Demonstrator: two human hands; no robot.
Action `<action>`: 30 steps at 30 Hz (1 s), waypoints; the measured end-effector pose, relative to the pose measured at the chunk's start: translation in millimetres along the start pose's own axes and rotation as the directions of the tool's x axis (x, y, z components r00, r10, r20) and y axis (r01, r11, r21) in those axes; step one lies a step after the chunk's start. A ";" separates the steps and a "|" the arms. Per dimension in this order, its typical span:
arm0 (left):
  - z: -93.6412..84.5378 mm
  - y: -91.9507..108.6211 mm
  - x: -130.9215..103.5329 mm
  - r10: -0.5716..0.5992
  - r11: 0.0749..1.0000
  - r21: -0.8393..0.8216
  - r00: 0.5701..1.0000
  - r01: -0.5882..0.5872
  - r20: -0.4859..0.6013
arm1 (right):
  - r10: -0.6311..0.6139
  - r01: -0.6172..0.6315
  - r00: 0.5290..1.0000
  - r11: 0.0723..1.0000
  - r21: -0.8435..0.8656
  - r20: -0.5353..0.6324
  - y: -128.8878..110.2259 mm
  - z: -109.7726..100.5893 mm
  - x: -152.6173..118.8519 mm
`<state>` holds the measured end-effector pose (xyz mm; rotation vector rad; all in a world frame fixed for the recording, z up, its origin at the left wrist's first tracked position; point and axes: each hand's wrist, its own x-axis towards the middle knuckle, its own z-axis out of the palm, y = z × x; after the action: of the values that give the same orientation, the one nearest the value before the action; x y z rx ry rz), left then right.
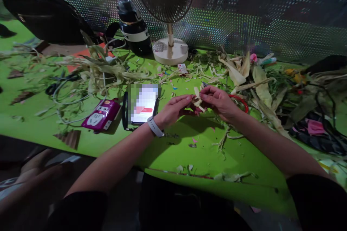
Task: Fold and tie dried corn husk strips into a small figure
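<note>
Over the green table [195, 158], my left hand [177, 107] and my right hand [219, 101] meet at a small bundle of pale corn husk strips [198, 101]. The thumb and fingers of my left hand pinch it from the left side. From the right, my right hand pinches the same husk between thumb and forefinger. Some fingertips are hidden behind the bundle. A red ring-shaped thing [242, 101] lies just beyond my right wrist. Beside my left wrist is a phone [146, 103] with a lit screen.
A purple power adapter [101, 115] with a white cable sits at the left. Behind stand a fan [170, 52] and a dark bottle [135, 36]. Loose husks [260, 83] and scraps are strewn about. Another person's limb [32, 180] shows at lower left.
</note>
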<state>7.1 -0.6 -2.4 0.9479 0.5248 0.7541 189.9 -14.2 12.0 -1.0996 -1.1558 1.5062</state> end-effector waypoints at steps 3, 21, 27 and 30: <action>1.6 3.4 -1.8 -0.011 0.999 0.036 0.998 0.009 0.067 | 0.072 -0.073 0.996 0.997 0.021 0.046 -4.5 -1.2 0.0; 7.1 6.0 -5.8 -0.075 0.973 0.228 0.986 0.040 0.147 | 0.195 -0.193 0.956 0.981 -0.031 0.220 -4.9 1.4 -8.1; 4.6 10.1 -4.1 0.008 0.956 0.289 0.994 -0.039 0.111 | 0.075 -0.051 0.994 0.964 -0.262 0.082 -10.5 -7.3 -7.1; 3.9 9.1 -3.5 0.055 0.942 0.327 0.996 -0.073 0.063 | 0.057 0.005 0.990 0.895 -0.446 0.125 -12.4 -8.9 -8.6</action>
<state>4.5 -1.9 7.7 1.2979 0.5864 0.7094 201.9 -19.3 23.7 -1.3328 -1.6437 1.3860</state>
